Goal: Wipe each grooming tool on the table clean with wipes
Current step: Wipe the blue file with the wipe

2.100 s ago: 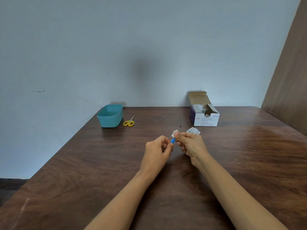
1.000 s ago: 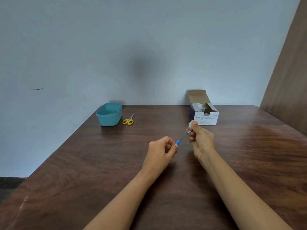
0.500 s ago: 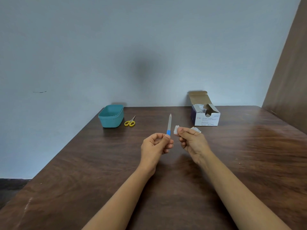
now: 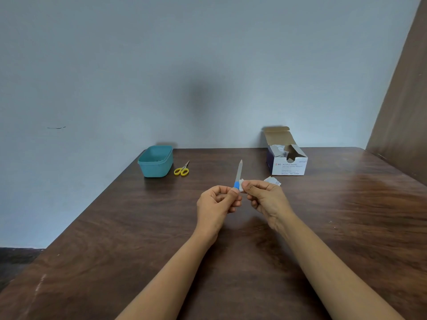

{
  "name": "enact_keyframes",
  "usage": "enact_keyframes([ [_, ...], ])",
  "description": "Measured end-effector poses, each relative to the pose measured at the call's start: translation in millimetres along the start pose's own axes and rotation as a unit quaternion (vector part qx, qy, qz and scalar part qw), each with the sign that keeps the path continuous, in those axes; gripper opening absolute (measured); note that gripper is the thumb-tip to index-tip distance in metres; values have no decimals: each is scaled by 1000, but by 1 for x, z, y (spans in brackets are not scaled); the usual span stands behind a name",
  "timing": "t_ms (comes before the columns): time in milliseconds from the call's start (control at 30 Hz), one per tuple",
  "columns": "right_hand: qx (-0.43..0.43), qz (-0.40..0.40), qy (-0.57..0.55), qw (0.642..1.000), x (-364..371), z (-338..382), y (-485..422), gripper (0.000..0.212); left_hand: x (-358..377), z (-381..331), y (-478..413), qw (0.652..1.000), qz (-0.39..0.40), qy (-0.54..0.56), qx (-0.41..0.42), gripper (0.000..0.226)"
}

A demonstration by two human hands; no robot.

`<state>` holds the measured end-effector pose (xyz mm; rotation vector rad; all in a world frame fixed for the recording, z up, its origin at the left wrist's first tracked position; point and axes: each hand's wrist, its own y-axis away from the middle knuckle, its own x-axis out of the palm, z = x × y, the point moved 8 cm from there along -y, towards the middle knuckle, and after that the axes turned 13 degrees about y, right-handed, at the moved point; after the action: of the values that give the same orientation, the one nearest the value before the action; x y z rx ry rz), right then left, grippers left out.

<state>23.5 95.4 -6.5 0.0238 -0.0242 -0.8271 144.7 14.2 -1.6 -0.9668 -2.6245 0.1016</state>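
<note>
Head view: over a dark wood counter (image 4: 115, 239), a teal tub (image 4: 156, 161) and an opened swab box (image 4: 287, 161) sit at the back. Left hand (image 4: 216, 204), fingers closed, holds a blue-handled nail file (image 4: 238, 174) upright; right hand (image 4: 265, 198) pinches a white wipe (image 4: 241, 183) against its handle. Yellow scissors (image 4: 182, 170) lie beside the tub.

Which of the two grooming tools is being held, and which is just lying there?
The blue-handled nail file is held; the yellow-handled scissors lie untouched beside the teal tub.
</note>
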Motion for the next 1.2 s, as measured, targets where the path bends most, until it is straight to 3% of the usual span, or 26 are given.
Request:
enact_keyframes([
  [533, 2, 19, 10, 1000, 3, -2, 0, 3, 0, -1, 0, 999, -3, -43, 29, 16],
  [800, -14, 43, 46, 998, 7, -1, 0, 7, 3, -11, 2, 989, 8, -126, 79, 27],
  [1000, -28, 0, 72, 997, 7, 2, 1, 21, 10, -10, 4, 980, 23, -173, 100, 28],
  [1200, -35, 47, 114, 992, 18, -4, 0, 37, 9, -15, 6, 976, 18, -183, 117, 33],
])
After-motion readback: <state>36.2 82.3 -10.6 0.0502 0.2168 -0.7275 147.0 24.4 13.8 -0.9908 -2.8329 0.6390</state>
